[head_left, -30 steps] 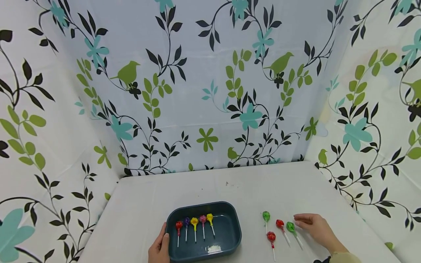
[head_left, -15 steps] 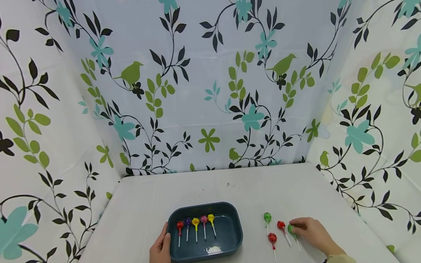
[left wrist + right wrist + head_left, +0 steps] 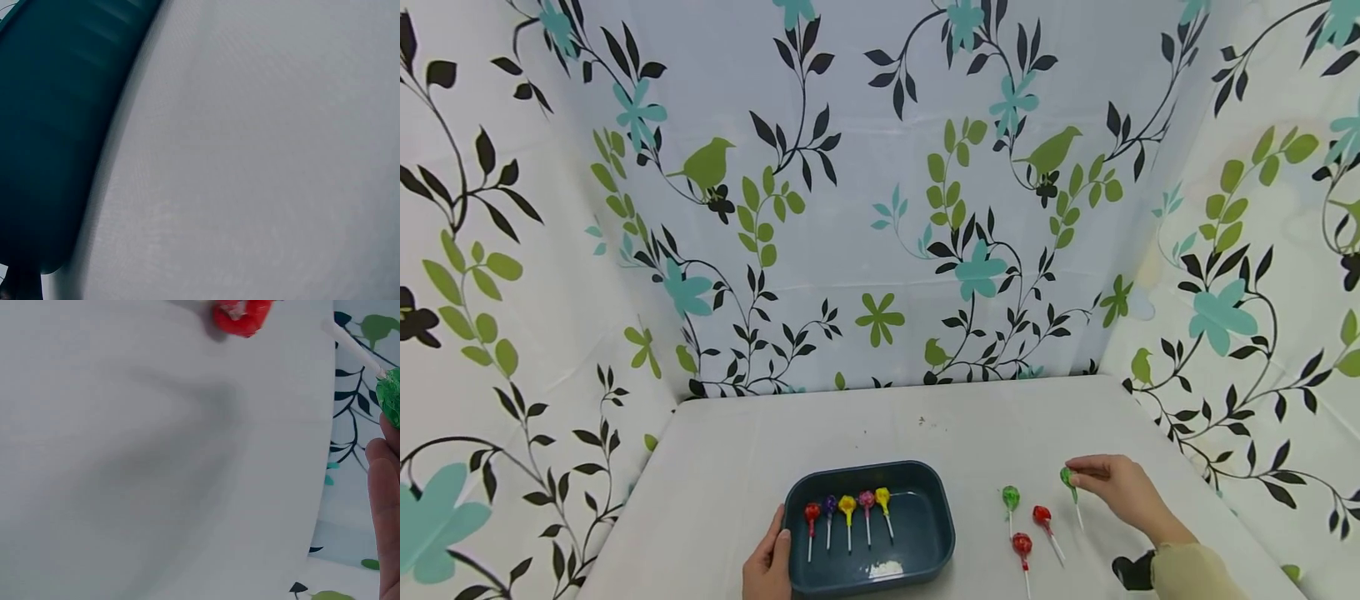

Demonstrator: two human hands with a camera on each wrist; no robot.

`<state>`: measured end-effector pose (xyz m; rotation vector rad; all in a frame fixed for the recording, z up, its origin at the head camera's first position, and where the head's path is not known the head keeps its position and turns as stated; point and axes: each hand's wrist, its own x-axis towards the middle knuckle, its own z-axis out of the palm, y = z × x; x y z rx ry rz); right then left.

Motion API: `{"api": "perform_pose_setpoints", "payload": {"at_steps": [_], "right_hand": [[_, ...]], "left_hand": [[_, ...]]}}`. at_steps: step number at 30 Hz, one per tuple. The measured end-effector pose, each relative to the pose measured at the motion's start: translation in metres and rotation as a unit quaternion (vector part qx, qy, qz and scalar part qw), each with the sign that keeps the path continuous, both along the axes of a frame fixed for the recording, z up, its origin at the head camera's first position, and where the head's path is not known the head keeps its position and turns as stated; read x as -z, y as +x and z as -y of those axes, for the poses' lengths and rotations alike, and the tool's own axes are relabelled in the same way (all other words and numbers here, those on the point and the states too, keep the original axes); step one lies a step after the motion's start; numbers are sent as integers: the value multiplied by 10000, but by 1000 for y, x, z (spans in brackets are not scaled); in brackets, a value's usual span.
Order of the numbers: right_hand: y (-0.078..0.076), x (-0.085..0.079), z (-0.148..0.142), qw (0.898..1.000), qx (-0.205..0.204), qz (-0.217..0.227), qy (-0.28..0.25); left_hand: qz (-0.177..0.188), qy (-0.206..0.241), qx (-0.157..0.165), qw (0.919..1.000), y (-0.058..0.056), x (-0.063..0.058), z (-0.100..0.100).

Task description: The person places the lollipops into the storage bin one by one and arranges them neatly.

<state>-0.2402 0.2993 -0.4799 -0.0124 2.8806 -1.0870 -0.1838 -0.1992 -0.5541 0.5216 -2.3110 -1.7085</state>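
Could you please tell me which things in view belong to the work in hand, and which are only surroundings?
Likely part of the work:
dark tray, with the left hand at its side
five lollipops inside it
green lollipop pinched by the right hand
another green lollipop and two red lollipops on the table

Apparently only surroundings:
white table
patterned cloth behind and at the sides

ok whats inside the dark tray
Inside the tray, left to right in the head view: a red lollipop, a purple one, a yellow one, a pink one and another yellow one. What lies directly beneath them is covered.
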Motion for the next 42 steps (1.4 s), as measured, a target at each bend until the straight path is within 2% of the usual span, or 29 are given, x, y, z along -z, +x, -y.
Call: {"api": "perform_pose_setpoints", "payload": {"at_steps": [4, 8, 18, 24, 28, 35, 42], "right_hand": [[-10, -19, 19, 9994, -165, -296, -77], [-21, -31, 53, 9977, -411, -481, -251], [-41, -26, 162, 9937, -811, -363, -682], [-43, -23, 212, 9883, -1394, -244, -569], [-46, -24, 233, 9860, -1627, -180, -325], [-51, -23, 253, 9859, -1668, 63, 137], [-52, -9, 261, 9797, -1803, 235, 845]], "left_hand": [[16, -11, -18, 10000, -1, -1, 2], [-28, 13, -46, 10000, -1, 0, 3], [-120, -46, -100, 9999, 1, 3, 1], [-126, -50, -125, 9998, 1, 1, 1], [-127, -45, -105, 9999, 1, 0, 1], [-118, -107, -145, 9998, 1, -1, 0], [-137, -119, -117, 9998, 1, 1, 2]]}}
